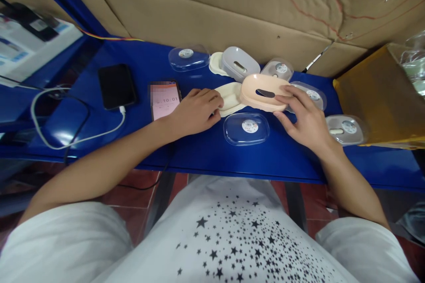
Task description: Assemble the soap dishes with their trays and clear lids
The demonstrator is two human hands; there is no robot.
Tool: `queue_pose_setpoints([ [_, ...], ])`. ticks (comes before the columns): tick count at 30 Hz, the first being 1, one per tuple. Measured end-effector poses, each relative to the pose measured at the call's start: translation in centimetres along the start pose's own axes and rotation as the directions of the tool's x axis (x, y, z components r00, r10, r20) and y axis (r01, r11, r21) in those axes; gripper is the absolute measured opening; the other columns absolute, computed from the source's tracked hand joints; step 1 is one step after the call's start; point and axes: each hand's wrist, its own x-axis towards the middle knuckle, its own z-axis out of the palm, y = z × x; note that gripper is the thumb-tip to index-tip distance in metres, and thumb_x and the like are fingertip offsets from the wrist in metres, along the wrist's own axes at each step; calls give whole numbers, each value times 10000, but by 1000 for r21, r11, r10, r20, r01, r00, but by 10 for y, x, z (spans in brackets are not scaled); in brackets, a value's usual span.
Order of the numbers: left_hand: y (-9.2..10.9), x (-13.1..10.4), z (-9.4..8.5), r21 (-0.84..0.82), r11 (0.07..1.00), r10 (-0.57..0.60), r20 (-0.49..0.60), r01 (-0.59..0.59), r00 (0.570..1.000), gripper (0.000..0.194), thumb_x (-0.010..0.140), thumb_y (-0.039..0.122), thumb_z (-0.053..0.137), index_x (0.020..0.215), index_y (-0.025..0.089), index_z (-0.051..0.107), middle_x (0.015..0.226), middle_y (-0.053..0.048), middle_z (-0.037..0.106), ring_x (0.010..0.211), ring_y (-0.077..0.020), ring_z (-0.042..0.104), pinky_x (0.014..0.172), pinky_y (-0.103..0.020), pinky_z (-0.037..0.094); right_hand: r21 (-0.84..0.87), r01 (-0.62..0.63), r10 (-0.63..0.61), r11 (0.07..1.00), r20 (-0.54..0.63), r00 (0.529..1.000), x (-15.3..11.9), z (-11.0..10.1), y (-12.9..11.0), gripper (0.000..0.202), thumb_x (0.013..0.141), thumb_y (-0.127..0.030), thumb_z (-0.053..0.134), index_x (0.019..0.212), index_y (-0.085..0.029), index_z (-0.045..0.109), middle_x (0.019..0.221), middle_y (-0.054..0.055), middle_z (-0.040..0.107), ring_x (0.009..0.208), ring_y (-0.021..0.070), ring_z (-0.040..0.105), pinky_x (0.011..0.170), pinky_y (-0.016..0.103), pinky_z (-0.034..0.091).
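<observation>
Peach dish, long axis left-to-right

Brown sheet-covered wall behind blue table, glare at left; red tiled floor below.

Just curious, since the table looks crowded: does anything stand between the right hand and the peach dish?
Nothing visible does: the right hand touches the peach dish directly, at its right end.
</observation>
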Motion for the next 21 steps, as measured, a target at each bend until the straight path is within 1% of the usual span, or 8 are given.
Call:
queue_pose_setpoints([
  [4, -4, 1, 0, -16, 995, -100, 1, 100, 995, 295, 1005, 215, 481, 1100, 183, 758, 1176, -168, 776, 1118, -390, 724, 983, -583, 557, 28, 18, -18, 999, -2, 1000, -1, 4, 5, 446, 1112, -464, 604, 1503, -259, 668, 1670, 155, 609, 1535, 437, 605, 1243, 695, 543],
  [7, -7, -1, 1, 7, 990, -140, -44, 141, 989, 268, 1001, 250, 503, 1069, 217, 760, 1131, -149, 777, 1056, -384, 737, 962, -586, 563, 96, 24, -23, 995, -6, 1000, 1, 3, 6, 463, 1100, -481, 624, 1513, -275, 653, 1690, 141, 592, 1549, 446, 587, 1272, 731, 503],
  [10, -13, -4, 5, -4, 986, -169, -115, 169, 979, 250, 1019, 287, 523, 1078, 249, 763, 1075, -131, 773, 1024, -374, 752, 963, -596, 568, 241, 44, -54, 969, 37, 998, 4, -1, 4, 407, 1095, -484, 648, 1456, -297, 668, 1637, 133, 640, 1539, 407, 604, 1279, 718, 502],
  [12, -17, -7, 7, 8, 983, -179, -131, 182, 975, 247, 1048, 339, 534, 1111, 251, 756, 1082, -134, 774, 1033, -374, 757, 960, -592, 578, 346, 64, -99, 936, 85, 991, 5, -3, 1, 343, 1094, -473, 665, 1399, -318, 682, 1563, 121, 699, 1516, 372, 630, 1262, 691, 529],
  [14, -19, -9, 7, 38, 980, -191, -117, 197, 975, 276, 1059, 429, 579, 1170, 235, 740, 1158, -153, 775, 1084, -387, 752, 981, -588, 585, 376, 66, -109, 924, 96, 989, 5, -3, -2, 324, 1090, -457, 678, 1383, -317, 682, 1553, 123, 705, 1510, 364, 636, 1260, 687, 528],
  [16, -20, -9, 5, 49, 978, -197, -75, 201, 977, 333, 1055, 478, 603, 1208, 207, 722, 1236, -178, 763, 1137, -405, 741, 1006, -590, 588, 342, 57, -87, 938, 73, 994, 4, 0, -1, 347, 1086, -446, 683, 1399, -296, 675, 1605, 147, 664, 1525, 378, 621, 1275, 699, 503],
  [18, -21, -8, 2, 17, 984, -177, -2, 177, 984, 317, 1066, 420, 563, 1212, 182, 711, 1278, -192, 745, 1174, -408, 733, 1015, -579, 598, 310, 54, -76, 949, 57, 995, 3, 4, 1, 366, 1086, -446, 681, 1411, -278, 670, 1633, 164, 636, 1538, 387, 607, 1284, 706, 486],
  [21, -20, -5, -3, -68, 988, -133, 97, 140, 986, 286, 1047, 284, 509, 1225, 169, 702, 1322, -182, 719, 1208, -373, 728, 1032, -538, 614, 315, 76, -95, 946, 44, 995, 3, 8, 5, 371, 1090, -447, 677, 1417, -271, 666, 1631, 169, 633, 1544, 381, 601, 1287, 701, 484],
])
